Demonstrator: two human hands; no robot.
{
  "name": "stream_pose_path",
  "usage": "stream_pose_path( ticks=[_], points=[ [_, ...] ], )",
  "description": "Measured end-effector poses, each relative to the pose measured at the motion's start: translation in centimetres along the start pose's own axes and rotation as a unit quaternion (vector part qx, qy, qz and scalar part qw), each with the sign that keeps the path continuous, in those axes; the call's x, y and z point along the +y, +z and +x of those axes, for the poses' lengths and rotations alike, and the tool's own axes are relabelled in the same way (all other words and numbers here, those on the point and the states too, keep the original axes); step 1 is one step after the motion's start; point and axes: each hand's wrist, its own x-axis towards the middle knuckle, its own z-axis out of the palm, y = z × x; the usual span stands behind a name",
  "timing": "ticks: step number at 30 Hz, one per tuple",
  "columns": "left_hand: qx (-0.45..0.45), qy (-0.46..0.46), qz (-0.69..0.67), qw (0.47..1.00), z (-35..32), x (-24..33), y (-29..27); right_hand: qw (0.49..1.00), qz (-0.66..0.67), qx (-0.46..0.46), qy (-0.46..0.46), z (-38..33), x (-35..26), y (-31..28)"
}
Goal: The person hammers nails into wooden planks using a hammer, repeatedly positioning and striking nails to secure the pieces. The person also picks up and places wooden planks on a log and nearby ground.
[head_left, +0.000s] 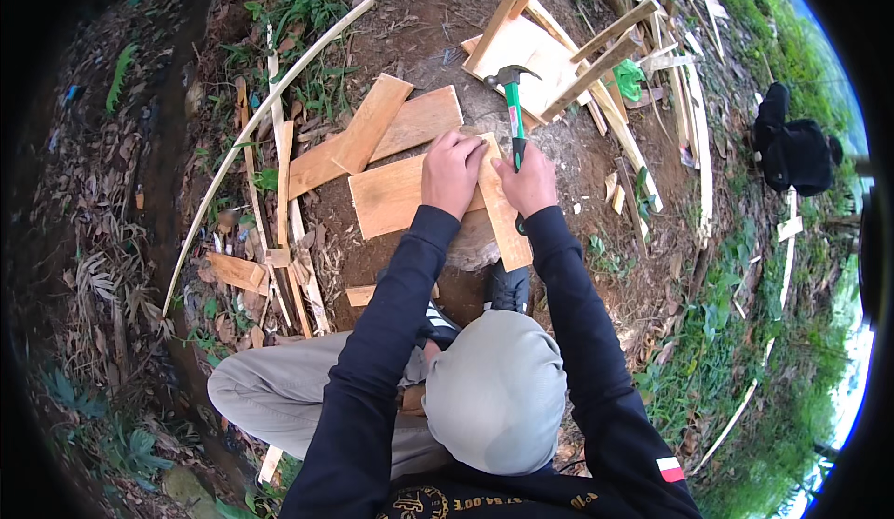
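**Hands pin a slat across a plank**

The left hand (451, 173) presses closed-fingered on the narrow pale wooden slat (504, 210), steadying it across the wide brown plank (391, 198). The right hand (528, 182) grips the green-handled claw hammer (513, 109) (head raised away), also bracing the slat.

Dark navy sleeves (striped patch), grey trousers.

Green-handled claw hammer (513, 109) upright beside narrow wooden strip (503, 207).
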Motion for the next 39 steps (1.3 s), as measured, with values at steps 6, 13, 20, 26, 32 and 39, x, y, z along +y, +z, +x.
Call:
stream_pose_path(
  ticks=[6, 13, 20, 26, 32, 39],
  points=[
    [0.067, -0.051, -0.096, 0.992, -0.9, 0.0, 0.7, 1.000, 0.009, -0.007, 0.000, 0.1, -0.6, -0.1],
    [0.005, -0.046, 0.086, 0.995, -1.7, -0.3, -1.7, 0.999, 0.048, 0.006, -0.003, 0.0, -0.2, -0.6],
    [0.016, -0.056, 0.019, 0.998, -2.2, -1.8, -1.6, 0.994, 0.092, 0.039, 0.051, 0.0, -1.2, -0.1],
    [0.037, -0.061, 0.016, 0.997, -2.5, -1.4, -1.0, 0.993, 0.085, 0.048, 0.059, 0.4, 0.3, 0.1],
    [0.046, -0.052, 0.007, 0.998, -2.6, -2.1, -0.8, 0.996, 0.060, 0.044, 0.053, 0.7, 0.1, 0.1],
    [-0.008, -0.047, 0.033, 0.998, -2.6, -1.9, -1.7, 0.989, 0.128, -0.044, 0.064, 2.2, -0.2, -1.6]
  ],
)
